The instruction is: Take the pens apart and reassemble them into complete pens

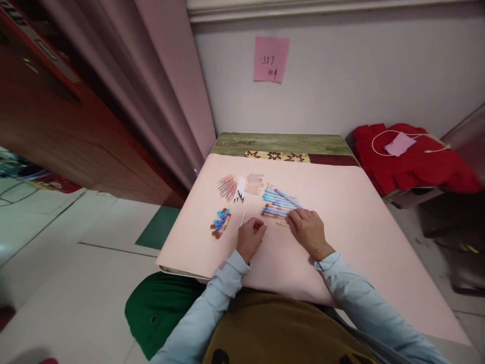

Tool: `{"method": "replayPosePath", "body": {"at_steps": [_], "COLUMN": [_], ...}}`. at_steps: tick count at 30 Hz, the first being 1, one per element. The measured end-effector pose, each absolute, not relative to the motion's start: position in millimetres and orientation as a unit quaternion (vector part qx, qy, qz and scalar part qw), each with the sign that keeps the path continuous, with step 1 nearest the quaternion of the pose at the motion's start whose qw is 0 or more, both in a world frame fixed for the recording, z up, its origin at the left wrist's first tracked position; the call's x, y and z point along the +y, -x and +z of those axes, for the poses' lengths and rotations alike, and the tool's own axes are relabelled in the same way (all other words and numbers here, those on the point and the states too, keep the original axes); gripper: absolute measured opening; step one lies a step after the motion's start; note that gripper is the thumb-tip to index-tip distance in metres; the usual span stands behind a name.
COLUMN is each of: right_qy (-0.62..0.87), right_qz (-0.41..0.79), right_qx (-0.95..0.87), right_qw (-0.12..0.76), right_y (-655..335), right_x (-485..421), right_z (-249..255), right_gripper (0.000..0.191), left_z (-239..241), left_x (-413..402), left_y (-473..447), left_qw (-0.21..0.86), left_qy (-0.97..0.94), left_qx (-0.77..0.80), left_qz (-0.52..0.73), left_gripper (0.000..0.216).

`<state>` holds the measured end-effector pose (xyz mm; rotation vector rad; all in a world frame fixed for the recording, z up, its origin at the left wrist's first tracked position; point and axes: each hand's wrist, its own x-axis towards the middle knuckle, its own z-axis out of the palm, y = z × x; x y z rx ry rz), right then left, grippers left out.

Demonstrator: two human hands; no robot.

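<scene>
My left hand is closed, thumb and fingertips pinched together over the table. A thin white stick, like a pen refill, shows just beyond its knuckles; I cannot tell whether the fingers hold it. My right hand reaches over the right ends of a row of blue, teal and brown pens, fingers curled down on them. From under those fingers pokes a pale beige pen, partly hidden. Left of my left hand lies a small pile of blue and brown caps or clips.
Behind the hands lie pinkish clear pen barrels, white refills with black tips and clear small tubes. The pink-covered table meets a wall with a pink note. A red cloth is at right.
</scene>
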<state>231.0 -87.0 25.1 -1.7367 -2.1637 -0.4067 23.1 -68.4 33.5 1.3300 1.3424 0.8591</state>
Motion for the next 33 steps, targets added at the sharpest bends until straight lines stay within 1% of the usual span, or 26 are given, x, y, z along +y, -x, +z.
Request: {"method": "replayPosePath", "body": {"at_steps": [5, 8, 10, 12, 15, 17, 19, 22, 24, 26, 28, 31, 33], "right_qy": [0.616, 0.643, 0.661, 0.651, 0.57, 0.5, 0.45, 0.429, 0.431, 0.454, 0.501, 0.558, 0.572], "right_qz": [-0.135, -0.084, 0.014, 0.167, 0.421, 0.552, 0.642, 0.725, 0.746, 0.718, 0.626, 0.434, 0.368], "right_qx": [-0.753, -0.726, -0.703, -0.675, -0.599, -0.542, -0.488, -0.401, -0.378, -0.403, -0.477, -0.598, -0.628], "right_qw": [0.185, 0.228, 0.264, 0.305, 0.372, 0.39, 0.384, 0.359, 0.34, 0.34, 0.361, 0.378, 0.378], "right_y": [-231, -225, -218, -208, -195, -189, -186, -184, -182, -179, -174, -168, -166], "right_x": [-88, -90, -91, -93, -95, -96, -97, -96, -95, -93, -92, -92, -92], "right_z": [27, 38, 46, 54, 62, 66, 68, 66, 62, 58, 55, 53, 53], "right_gripper": [0.024, 0.023, 0.02, 0.017, 0.022, 0.028, 0.034, 0.043, 0.045, 0.045, 0.042, 0.036, 0.031], "left_z": [34, 37, 41, 45, 49, 50, 50, 50, 50, 49, 48, 46, 45], "left_x": [-67, -61, -57, -54, -53, -53, -52, -51, -51, -52, -54, -55, -54], "left_y": [-29, -34, -37, -38, -36, -32, -28, -23, -23, -23, -25, -27, -26], "left_qw": [0.516, 0.582, 0.649, 0.696, 0.726, 0.738, 0.754, 0.764, 0.749, 0.726, 0.702, 0.672, 0.663], "left_qy": [-0.535, -0.471, -0.408, -0.356, -0.325, -0.316, -0.305, -0.297, -0.304, -0.312, -0.31, -0.299, -0.295], "left_qx": [0.539, 0.498, 0.454, 0.417, 0.393, 0.388, 0.38, 0.375, 0.386, 0.401, 0.423, 0.458, 0.465], "left_qz": [0.396, 0.438, 0.455, 0.464, 0.462, 0.452, 0.44, 0.432, 0.444, 0.463, 0.482, 0.5, 0.507], "left_gripper": [0.014, 0.027, 0.043, 0.051, 0.046, 0.043, 0.044, 0.043, 0.038, 0.035, 0.034, 0.034, 0.035]}}
